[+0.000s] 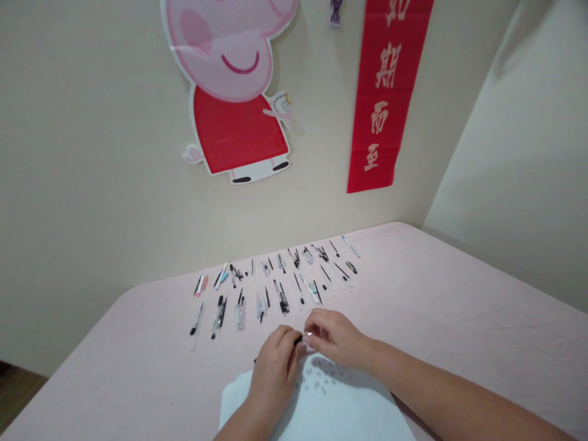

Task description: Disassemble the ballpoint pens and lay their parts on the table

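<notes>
Between my two hands is a slim black pen (298, 339) with a silvery end. My left hand (275, 361) is closed around its dark body, and a dark end shows at the left of the hand. The fingers of my right hand (337, 337) pinch the silvery end, partly hiding it. Both hands are over the upper edge of a white sheet (358, 410). Several tiny greyish pieces (316, 383) lie scattered on that sheet, too small to name for certain.
Beyond my hands, taken-apart pens (282, 300) lie in rows of small groups on a pink-covered table (459, 324). The table meets a wall with a cartoon pig cutout (239, 131) and a red banner (381, 98).
</notes>
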The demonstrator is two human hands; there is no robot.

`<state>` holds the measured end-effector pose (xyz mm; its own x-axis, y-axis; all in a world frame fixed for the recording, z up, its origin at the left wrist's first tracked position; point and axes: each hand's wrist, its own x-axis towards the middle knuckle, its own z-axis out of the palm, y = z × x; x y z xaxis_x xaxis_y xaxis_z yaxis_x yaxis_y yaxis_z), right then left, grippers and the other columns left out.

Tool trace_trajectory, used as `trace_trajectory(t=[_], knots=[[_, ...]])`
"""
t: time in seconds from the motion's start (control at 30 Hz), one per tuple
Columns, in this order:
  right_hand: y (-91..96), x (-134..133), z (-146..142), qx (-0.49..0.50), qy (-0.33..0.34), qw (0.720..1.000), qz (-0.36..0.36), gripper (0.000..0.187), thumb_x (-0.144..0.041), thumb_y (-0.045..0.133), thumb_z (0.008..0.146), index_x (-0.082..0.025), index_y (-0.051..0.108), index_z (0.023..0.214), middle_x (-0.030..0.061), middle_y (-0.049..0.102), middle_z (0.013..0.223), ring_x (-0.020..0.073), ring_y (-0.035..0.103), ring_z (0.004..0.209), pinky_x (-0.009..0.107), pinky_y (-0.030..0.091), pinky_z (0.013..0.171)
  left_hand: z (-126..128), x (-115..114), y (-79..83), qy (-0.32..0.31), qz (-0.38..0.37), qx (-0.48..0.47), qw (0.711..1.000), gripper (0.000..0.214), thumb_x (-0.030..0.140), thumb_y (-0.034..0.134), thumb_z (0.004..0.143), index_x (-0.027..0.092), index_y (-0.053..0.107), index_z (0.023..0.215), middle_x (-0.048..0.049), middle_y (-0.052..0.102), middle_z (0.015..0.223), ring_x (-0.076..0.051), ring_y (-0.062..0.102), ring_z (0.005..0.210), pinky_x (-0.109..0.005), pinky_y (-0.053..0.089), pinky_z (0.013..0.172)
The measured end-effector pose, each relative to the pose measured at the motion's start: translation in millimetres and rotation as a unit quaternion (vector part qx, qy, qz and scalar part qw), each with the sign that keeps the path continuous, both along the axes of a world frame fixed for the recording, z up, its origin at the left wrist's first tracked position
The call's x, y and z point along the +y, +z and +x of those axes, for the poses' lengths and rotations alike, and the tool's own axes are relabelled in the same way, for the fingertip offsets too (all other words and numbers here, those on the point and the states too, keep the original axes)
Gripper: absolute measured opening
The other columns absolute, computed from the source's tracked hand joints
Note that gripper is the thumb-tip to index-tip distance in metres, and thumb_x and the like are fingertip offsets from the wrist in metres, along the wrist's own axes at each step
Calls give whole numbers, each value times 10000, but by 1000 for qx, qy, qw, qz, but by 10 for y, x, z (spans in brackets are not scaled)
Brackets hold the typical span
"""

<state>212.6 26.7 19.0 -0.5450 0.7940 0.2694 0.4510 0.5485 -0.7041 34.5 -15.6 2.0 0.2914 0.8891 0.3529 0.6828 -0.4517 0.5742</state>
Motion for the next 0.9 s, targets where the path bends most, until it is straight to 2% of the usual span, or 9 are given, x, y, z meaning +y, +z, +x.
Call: trace_trajectory(t=[0.1,0.2,0.3,0.43,0.5,0.67,0.77,0.9], knots=[[-7,-8,7,-13,16,1000,19,110,-148,556,757,-174,580,861,-1,568,757,119,486,635,234,368,598,-5,7,-3,5,9,8,1000,170,190,456,865,186,603,949,-71,623,907,-191,597,839,-325,501,737],[-41,2,6,-29,27,999,29,81,-155,509,800,-172,587,814,2,568,726,123,483,637,238,360,608,-5,8,0,6,12,17,1000,169,194,457,865,189,610,937,-69,629,905,-192,597,837,-329,500,738],[-51,10,6,-43,22,998,25,193,-219,455,869,-170,586,736,3,557,675,126,483,630,244,354,612,-1,5,7,6,17,17,1000,170,191,460,862,194,617,928,-64,634,897,-191,600,831,-327,502,733],[-15,-2,10,-39,10,999,17,74,-206,532,805,-171,592,831,0,571,716,125,487,633,235,354,596,0,8,7,12,20,4,1000,161,201,468,860,197,619,915,-62,635,884,-187,604,818,-317,506,719],[-8,-5,9,-38,17,999,24,88,-175,538,782,-170,591,852,3,577,731,127,487,637,236,358,600,-3,12,-3,10,16,-3,1000,160,207,467,864,198,615,925,-63,633,888,-186,602,822,-319,506,727],[-30,5,9,-51,26,998,26,191,-236,461,866,-168,590,743,7,567,683,129,486,630,244,357,608,-7,12,-17,1,1,-3,1000,164,197,461,869,197,609,939,-67,621,909,-192,587,848,-337,500,751],[-34,4,12,-44,18,999,18,83,-213,524,809,-171,594,824,3,581,717,127,491,628,235,360,592,-3,7,-7,1,-5,-7,1000,169,189,453,870,197,608,938,-68,619,914,-191,585,846,-340,499,750],[-51,10,11,-42,34,998,27,123,-184,485,826,-170,602,789,4,578,702,128,496,638,238,365,608,3,4,-3,-2,0,-12,1000,177,191,447,868,195,611,936,-70,620,905,-193,590,842,-344,501,749]])
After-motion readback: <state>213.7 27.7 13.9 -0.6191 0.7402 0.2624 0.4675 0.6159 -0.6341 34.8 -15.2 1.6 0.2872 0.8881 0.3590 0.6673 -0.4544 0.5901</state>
